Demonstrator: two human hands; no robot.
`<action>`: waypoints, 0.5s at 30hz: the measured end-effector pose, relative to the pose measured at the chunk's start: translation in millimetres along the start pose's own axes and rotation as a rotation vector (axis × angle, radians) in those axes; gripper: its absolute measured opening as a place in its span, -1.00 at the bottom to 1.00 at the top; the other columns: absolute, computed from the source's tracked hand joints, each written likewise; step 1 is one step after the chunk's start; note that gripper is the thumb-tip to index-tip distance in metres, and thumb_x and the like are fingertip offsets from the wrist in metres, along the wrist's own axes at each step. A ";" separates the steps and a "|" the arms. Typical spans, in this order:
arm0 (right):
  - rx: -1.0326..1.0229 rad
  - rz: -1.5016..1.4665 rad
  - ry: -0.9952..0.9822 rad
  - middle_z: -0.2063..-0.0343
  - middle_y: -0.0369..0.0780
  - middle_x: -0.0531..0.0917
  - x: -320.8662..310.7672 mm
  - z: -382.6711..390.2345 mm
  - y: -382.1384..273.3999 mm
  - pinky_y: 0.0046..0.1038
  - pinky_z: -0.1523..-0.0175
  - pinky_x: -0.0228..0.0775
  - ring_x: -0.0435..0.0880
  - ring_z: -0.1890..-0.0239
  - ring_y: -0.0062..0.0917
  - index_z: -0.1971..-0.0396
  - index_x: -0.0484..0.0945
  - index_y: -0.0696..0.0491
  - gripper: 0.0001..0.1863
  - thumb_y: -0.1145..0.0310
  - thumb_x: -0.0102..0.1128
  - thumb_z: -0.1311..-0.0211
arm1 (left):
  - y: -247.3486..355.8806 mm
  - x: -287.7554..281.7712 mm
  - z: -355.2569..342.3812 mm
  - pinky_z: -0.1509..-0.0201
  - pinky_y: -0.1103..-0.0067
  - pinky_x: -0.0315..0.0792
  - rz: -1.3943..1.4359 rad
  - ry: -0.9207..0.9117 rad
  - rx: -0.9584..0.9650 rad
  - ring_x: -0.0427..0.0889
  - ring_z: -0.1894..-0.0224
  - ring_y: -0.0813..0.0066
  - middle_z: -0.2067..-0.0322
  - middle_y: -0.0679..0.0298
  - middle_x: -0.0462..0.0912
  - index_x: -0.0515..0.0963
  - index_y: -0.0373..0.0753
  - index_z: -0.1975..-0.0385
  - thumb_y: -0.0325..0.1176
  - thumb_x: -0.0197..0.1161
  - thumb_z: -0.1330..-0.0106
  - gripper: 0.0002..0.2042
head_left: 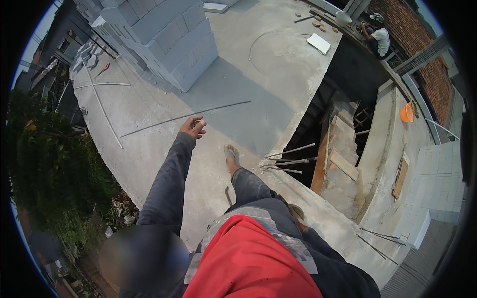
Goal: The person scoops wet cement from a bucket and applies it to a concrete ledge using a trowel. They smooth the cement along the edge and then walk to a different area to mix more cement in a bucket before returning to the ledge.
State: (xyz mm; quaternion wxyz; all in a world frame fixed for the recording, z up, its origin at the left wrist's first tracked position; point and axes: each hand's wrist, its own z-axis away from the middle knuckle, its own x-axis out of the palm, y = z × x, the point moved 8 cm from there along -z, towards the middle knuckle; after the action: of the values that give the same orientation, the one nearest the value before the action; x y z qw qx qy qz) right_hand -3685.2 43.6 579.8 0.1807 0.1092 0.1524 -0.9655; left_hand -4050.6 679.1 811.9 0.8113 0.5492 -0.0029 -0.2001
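Head view looks down on a left hand [193, 127] stretched forward at the end of a dark grey sleeve [166, 186], fingers loosely curled and holding nothing, hanging above a bare concrete roof slab [258, 64]. The right hand is out of sight. Just beyond the hand a long thin steel rod [185, 117] lies flat on the slab, running from lower left to upper right, apart from the fingers. To the right of the hand a foot in a sandal [230, 155] stands on the concrete. Farther right the slab ends at a dark stairwell opening [343, 69], where bent bars [290, 158] stick out over the edge and rough steps [343, 141] descend. Behind the rod a tall stack of pale grey blocks [169, 35] stands on the slab. At the far right edge another person [378, 36] in a white shirt crouches by a brick wall [412, 25], and an orange bucket [406, 113] sits on a ledge
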 end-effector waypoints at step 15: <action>-0.040 0.205 0.055 0.19 -0.02 0.74 -5.7 -27.5 -298.5 -0.28 -0.03 0.49 0.73 0.06 -0.23 0.03 0.63 0.15 -0.43 -0.07 0.22 -0.25 | -185.9 -205.2 -274.3 -0.11 0.32 0.54 -0.699 -0.115 -0.293 0.72 0.02 0.12 0.14 0.04 0.75 0.68 -0.21 0.09 -0.02 0.31 -0.31 -0.61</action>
State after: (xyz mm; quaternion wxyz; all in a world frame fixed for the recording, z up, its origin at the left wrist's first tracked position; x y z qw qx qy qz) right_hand -3789.7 319.7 631.8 0.2766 0.1469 0.1645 -0.9353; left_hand -4237.5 931.7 581.4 0.7626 0.3834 0.1675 -0.4934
